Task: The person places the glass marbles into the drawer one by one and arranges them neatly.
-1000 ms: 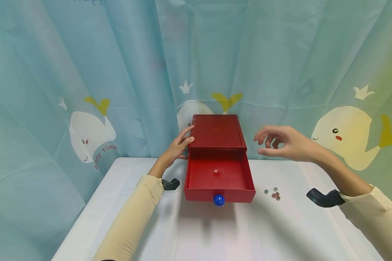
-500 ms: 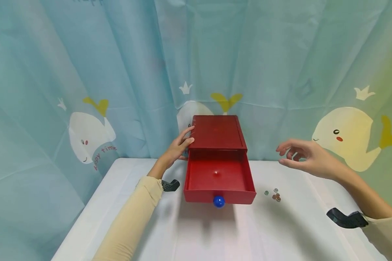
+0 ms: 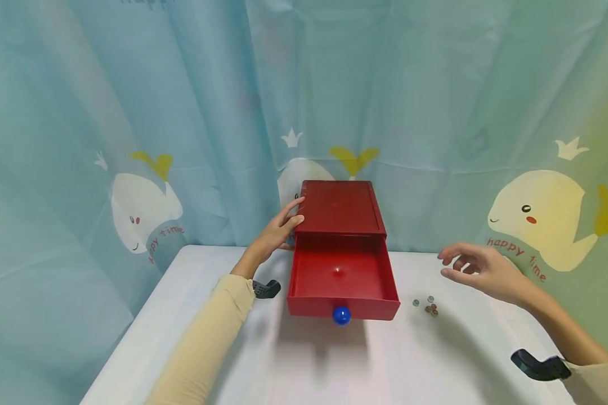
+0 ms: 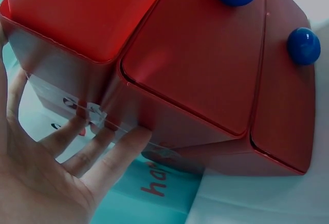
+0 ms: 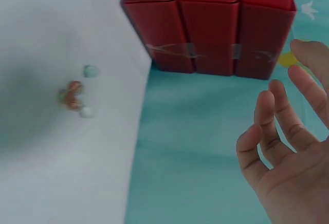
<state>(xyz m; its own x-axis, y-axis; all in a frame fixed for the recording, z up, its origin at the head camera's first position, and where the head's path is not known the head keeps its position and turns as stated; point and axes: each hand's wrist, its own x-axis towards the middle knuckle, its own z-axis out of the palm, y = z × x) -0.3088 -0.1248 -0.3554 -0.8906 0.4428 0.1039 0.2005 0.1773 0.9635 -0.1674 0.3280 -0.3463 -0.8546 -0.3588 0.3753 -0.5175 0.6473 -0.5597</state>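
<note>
A red drawer cabinet (image 3: 340, 207) stands at the back of the table, its top drawer (image 3: 338, 275) pulled out, with a blue knob (image 3: 342, 315); nothing lies inside. My left hand (image 3: 272, 233) rests against the cabinet's left side, and the left wrist view shows its spread fingers (image 4: 123, 154) touching the taped side wall. Off to the right my right hand (image 3: 486, 270) hovers in the air, fingers loosely bent and holding nothing. Several small beads or stones (image 3: 432, 309), brown and greenish, lie on the table between the cabinet and that hand; they blur in the right wrist view (image 5: 72, 95).
The white table (image 3: 202, 275) ends at the back against a light blue curtain (image 3: 208, 112) printed with whales. Two lower closed drawers (image 4: 195, 44) with blue knobs (image 4: 303, 45) show in the left wrist view.
My right hand has moved from beside the cabinet to the right and down, toward the front. The left hand has stayed on the cabinet, and the drawer looks unchanged.
</note>
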